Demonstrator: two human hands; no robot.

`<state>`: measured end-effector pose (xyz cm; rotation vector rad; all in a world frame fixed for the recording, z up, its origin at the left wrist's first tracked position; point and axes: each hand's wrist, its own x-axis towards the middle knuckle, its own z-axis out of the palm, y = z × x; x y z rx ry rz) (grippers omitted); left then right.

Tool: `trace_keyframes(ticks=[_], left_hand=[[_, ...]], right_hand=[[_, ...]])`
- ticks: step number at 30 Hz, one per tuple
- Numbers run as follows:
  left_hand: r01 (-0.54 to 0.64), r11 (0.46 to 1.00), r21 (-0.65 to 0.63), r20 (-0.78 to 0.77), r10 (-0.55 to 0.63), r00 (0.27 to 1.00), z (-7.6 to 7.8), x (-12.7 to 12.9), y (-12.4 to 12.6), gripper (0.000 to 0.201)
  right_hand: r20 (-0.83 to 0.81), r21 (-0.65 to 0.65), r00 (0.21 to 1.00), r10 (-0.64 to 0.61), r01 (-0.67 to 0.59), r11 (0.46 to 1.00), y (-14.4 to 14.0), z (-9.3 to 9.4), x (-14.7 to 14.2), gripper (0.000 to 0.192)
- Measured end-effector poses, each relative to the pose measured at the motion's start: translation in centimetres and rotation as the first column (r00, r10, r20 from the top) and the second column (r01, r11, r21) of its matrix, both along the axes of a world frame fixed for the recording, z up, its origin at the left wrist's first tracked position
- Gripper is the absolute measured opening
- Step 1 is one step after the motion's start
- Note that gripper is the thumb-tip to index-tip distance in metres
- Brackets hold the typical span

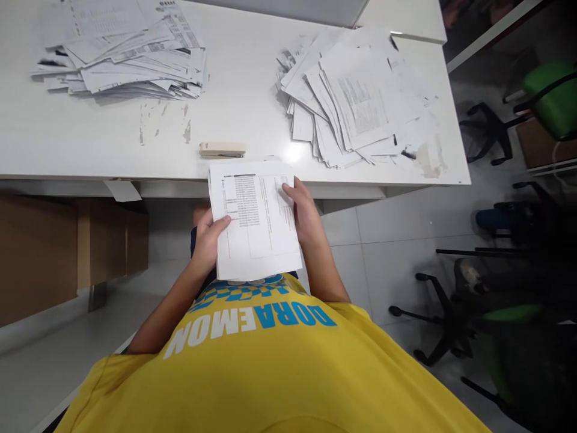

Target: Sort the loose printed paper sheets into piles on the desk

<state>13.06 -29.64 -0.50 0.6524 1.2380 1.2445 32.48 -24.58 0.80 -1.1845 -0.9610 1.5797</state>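
Note:
A small stack of printed paper sheets [256, 240] is held between my two hands, in front of the table's edge and above my lap. My left hand [208, 237] grips its left side, thumb on top and fingers underneath. On the opposite side, my right hand [304, 210] holds the sheets with the thumb over the upper right part. The fingers below the paper are hidden. Just beyond the sheets a cream stapler [222, 150] lies on the white table [243, 90].
A messy pile of papers [144, 66] lies at the back left, and another fanned pile [351, 102] at the right. Cardboard boxes [40, 258] stand under the table at left. Office chairs [446, 319] with wheeled bases are on the tiled floor to the right.

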Motion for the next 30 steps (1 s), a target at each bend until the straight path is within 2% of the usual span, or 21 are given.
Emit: trace_keyframes(ticks=[6, 15, 25, 30], left_hand=[[-0.055, 0.998, 0.022, -0.01, 0.055, 0.998, -0.8, -0.6, 1.0, 0.037], [0.185, 0.982, -0.05, 0.045, -0.182, 0.982, -1.8, -1.1, 2.2, 0.052], [0.148, 0.988, -0.047, 0.006, -0.148, 0.989, -2.1, 0.5, 2.9, 0.055], [0.192, 0.979, -0.067, -0.016, -0.193, 0.981, -2.0, 1.0, 3.2, 0.057]], right_hand=[[-0.043, -0.01, 0.999, 0.009, -0.009, 1.0, -0.2, -0.5, 0.1, 0.06], [-0.068, 0.022, 0.997, -0.03, 0.032, 0.999, -0.4, -0.2, 0.4, 0.062], [-0.069, 0.042, 0.996, -0.052, 0.055, 0.998, -0.5, -0.7, 1.5, 0.068], [-0.085, 0.049, 0.995, -0.057, 0.061, 0.997, -0.4, -1.3, 2.6, 0.068]])
